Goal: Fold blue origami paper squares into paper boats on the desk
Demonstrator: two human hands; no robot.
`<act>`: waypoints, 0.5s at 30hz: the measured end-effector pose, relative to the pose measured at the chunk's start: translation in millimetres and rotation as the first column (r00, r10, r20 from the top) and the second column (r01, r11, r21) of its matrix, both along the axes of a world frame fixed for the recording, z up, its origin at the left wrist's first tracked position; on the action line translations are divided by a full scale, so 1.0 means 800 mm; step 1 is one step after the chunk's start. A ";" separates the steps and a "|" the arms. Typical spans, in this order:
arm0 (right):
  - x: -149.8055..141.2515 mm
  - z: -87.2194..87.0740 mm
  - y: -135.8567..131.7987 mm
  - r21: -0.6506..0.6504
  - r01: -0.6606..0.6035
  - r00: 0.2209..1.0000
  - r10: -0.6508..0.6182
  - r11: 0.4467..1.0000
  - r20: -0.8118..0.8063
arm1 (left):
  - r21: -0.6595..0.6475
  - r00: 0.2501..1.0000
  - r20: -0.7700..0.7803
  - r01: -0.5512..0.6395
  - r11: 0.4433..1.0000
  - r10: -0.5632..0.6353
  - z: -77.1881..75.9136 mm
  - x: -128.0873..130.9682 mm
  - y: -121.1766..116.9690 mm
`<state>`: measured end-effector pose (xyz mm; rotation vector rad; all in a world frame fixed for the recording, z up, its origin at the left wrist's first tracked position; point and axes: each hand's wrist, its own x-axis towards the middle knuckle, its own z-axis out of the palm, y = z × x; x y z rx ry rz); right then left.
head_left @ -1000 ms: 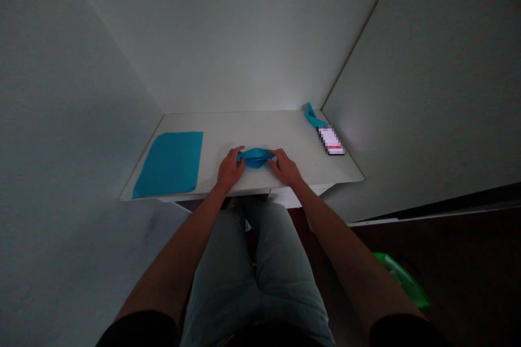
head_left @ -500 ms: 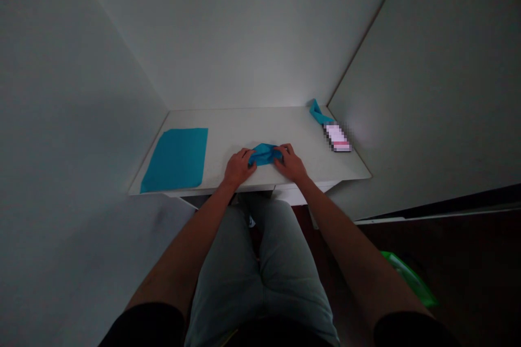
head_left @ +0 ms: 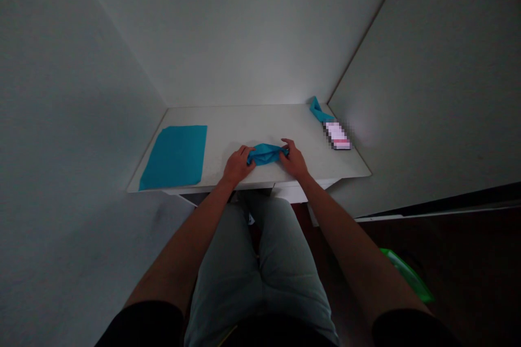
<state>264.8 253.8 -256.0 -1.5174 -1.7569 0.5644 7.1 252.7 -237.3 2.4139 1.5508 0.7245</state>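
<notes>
A folded piece of blue paper (head_left: 265, 154), long and narrow with a crease or opening along its middle, lies at the front of the white table. My left hand (head_left: 238, 166) grips its left end between thumb and fingers. At the opposite end, my right hand (head_left: 293, 160) pinches the tip, with one finger raised off the paper. Both hands rest close to the table's front edge, and they partly cover the two ends of the paper.
A flat blue sheet (head_left: 175, 157) lies on the left of the white table (head_left: 228, 119). At the back right sit another folded blue paper (head_left: 319, 111) and a phone (head_left: 338, 136) with a blurred screen. Walls enclose the table. A green object (head_left: 407, 274) is on the floor.
My right hand has shifted slightly right to the paper's tip, and one finger has lifted. More of the folded paper shows between the hands. The left hand stays nearly where it was.
</notes>
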 end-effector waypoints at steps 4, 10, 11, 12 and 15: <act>0.001 0.000 0.001 -0.024 -0.009 1.000 0.009 1.000 0.003 | -0.024 0.998 0.054 -0.042 0.999 0.043 0.002 0.000 -0.001; -0.001 -0.001 0.002 0.046 -0.009 0.999 0.007 0.999 0.049 | 0.019 0.986 0.097 -0.135 0.991 0.132 0.005 0.000 -0.003; -0.001 -0.002 0.003 0.060 -0.012 0.998 0.008 0.998 0.063 | 0.018 0.986 0.094 -0.141 0.990 0.139 0.004 0.000 -0.002; -0.001 -0.002 0.003 0.071 -0.014 0.997 0.009 0.997 0.077 | 0.016 0.986 0.091 -0.139 0.990 0.137 0.004 -0.001 -0.002; -0.001 -0.003 0.004 0.084 -0.014 0.994 0.005 0.996 0.109 | 0.029 0.991 0.096 -0.091 0.995 0.088 0.003 -0.003 -0.001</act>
